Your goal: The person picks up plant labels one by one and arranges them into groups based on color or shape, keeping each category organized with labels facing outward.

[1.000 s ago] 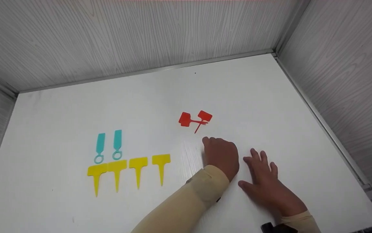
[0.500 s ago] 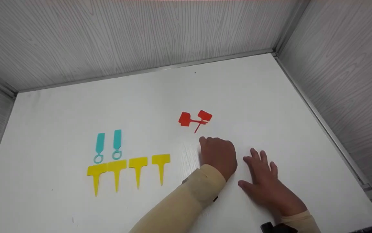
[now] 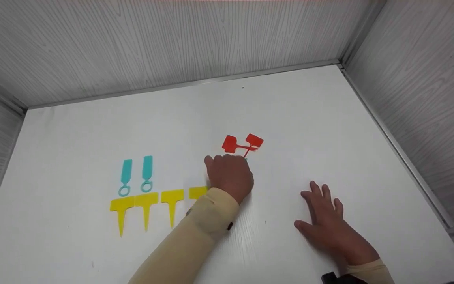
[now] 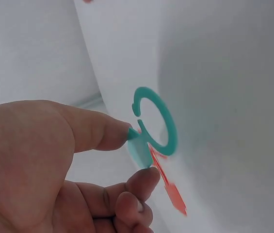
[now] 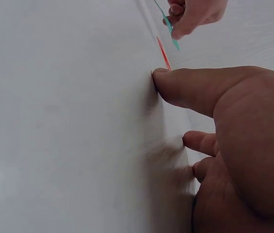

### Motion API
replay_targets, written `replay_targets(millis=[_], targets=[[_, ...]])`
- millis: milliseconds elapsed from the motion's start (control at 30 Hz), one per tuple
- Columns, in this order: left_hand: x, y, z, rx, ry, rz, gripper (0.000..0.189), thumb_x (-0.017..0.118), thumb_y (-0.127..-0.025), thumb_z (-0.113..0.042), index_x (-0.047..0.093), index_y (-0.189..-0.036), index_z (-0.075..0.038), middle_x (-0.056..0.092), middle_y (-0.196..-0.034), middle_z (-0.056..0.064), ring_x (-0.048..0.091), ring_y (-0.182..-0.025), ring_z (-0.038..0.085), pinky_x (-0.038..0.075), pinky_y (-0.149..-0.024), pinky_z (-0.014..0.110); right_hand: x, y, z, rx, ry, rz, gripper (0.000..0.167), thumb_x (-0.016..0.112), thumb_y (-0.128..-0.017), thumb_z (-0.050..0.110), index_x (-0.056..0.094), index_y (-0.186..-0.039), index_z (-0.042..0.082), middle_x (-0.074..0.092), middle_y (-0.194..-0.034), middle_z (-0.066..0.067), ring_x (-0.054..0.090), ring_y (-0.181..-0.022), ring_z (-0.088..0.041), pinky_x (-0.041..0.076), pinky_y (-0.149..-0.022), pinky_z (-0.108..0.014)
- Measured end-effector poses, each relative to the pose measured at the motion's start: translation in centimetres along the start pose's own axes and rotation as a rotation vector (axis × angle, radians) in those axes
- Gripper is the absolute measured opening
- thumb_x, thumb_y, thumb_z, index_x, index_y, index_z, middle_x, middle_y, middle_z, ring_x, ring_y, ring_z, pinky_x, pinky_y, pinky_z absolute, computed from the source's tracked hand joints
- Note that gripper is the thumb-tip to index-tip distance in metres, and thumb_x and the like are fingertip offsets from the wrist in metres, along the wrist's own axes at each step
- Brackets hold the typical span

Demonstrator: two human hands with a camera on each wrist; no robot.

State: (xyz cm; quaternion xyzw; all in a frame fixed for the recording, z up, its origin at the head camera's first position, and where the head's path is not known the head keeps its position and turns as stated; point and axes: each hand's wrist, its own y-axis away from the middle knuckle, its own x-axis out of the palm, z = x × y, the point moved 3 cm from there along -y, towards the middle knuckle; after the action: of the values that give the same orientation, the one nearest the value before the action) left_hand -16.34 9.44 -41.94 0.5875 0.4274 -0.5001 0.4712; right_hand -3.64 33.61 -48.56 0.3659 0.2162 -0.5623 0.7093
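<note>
My left hand (image 3: 231, 175) pinches a teal plant label with an open ring (image 4: 170, 128) between thumb and fingers, above the table. The head view hides most of this label behind the hand. Just beyond lie red plant labels, one with a paddle-shaped head (image 3: 254, 140) and a crossing pair or stack (image 3: 230, 144). To the right, my right hand (image 3: 323, 221) rests on the white tabletop with its fingers spread, holding nothing. In the right wrist view, its thumb (image 5: 175, 85) touches the surface, and the teal label (image 5: 175, 44) appears beyond.
Two teal ring labels (image 3: 126, 171) lie side by side at the left. Below them runs a row of several yellow T-shaped labels (image 3: 146, 200), the rightmost partly covered by my left sleeve. Grey wood-grain panels (image 3: 171, 43) wall the table's back and sides.
My left hand has moved left and slightly away from me, toward the red labels, carrying the teal label. The right hand stays where it was. The head view has shifted slightly.
</note>
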Motion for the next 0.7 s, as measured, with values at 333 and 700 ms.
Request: replay_targets(millis=[333,700], targets=[[-0.2,-1.0,6.1,-0.128,0.072,-0.007,0.027,0.078,-0.098,-0.035,0.075,-0.09,-0.01,0.063,-0.071,0.008,0.065,-0.084,0.034,0.043,-0.099,0.057,0.1,-0.1,-0.3,0.013,0.0,0.01,0.083,0.083,-0.099,0.027,0.04,-0.164,-0.002,0.003,-0.183,-0.028,-0.015,-0.166,-0.053,-0.014,-0.124,-0.075],[0.3,-1.1,10.9,-0.214,0.099,0.05,0.03,0.079,-0.098,-0.036,0.071,-0.089,-0.008,0.066,-0.075,0.01,0.063,-0.087,0.037,0.042,-0.099,0.058,0.1,0.0,-0.2,0.048,-0.008,0.019,0.086,0.082,-0.099,0.029,0.037,-0.167,0.002,-0.003,-0.185,-0.022,-0.022,-0.167,-0.046,-0.019,-0.125,-0.071]])
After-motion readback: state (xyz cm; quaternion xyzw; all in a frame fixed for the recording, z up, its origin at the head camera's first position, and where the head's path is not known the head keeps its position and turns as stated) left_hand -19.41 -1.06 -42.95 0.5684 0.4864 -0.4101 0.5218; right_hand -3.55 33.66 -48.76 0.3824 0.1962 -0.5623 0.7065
